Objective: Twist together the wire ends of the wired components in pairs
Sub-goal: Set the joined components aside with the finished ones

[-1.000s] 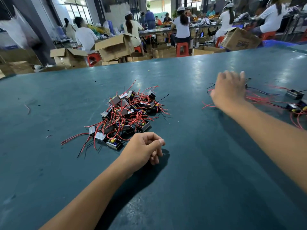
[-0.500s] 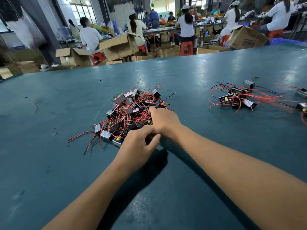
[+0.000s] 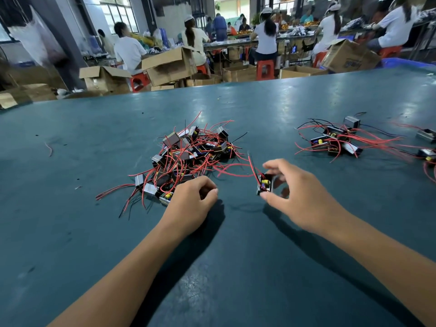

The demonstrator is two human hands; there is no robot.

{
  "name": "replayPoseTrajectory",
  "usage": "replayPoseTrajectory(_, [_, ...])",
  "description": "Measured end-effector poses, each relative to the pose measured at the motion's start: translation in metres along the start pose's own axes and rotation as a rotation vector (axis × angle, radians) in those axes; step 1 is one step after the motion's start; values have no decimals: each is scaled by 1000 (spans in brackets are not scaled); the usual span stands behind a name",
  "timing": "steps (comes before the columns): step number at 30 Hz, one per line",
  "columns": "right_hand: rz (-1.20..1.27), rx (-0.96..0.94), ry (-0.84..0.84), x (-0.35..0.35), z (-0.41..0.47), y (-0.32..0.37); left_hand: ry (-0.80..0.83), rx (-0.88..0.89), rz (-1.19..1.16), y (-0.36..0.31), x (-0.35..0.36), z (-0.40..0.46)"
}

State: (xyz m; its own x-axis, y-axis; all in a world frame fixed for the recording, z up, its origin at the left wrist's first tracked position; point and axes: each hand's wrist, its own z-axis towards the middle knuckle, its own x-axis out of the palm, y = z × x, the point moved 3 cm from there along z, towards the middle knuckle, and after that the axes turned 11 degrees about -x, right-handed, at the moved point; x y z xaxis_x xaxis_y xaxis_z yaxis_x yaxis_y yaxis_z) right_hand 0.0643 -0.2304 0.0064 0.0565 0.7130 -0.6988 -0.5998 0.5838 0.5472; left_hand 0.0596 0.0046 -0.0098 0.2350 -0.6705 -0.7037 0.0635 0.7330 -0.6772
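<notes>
Our right hand (image 3: 299, 197) pinches one small wired component (image 3: 264, 184) btwn thumb and fingers, just above the green table (image 3: 70, 232). Its red and black wires (image 3: 253, 166) trail up and left toward the big pile of components (image 3: 188, 159), which sits centre-left w/ red leads splayed out in all directions. Our left hand (image 3: 192, 205) rests on the table at the pile's near edge, fingers curled into a loose fist; can't tell if it has anything in it. A second, smaller group of components (image 3: 335, 141) lies well apart to the right, leads fanned out toward the right. A stray wire scrap (image 3: 50, 149) lies far left.
</notes>
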Motion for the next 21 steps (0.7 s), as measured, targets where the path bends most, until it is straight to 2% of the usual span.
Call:
replayPoseTrajectory(5, [4, -31, 160, 6, -9, -7, -17, 17, 20, -3, -9, 2])
replayPoseTrajectory(8, [-28, -19, 171, 4, -11, -15, -71, 39, 82, -4, -32, 5])
replayPoseTrajectory(14, [-39, -17, 222, 8, -12, -20, 82, 75, 403, 10, -68, 10])
replayPoseTrajectory(18, [-69, -35, 247, 11, -13, -20, 321, 2, 564, 21, -67, 9])
replayPoseTrajectory(21, [-57, -28, 225, 11, -13, -22, 301, -30, 663, 23, -60, 10])
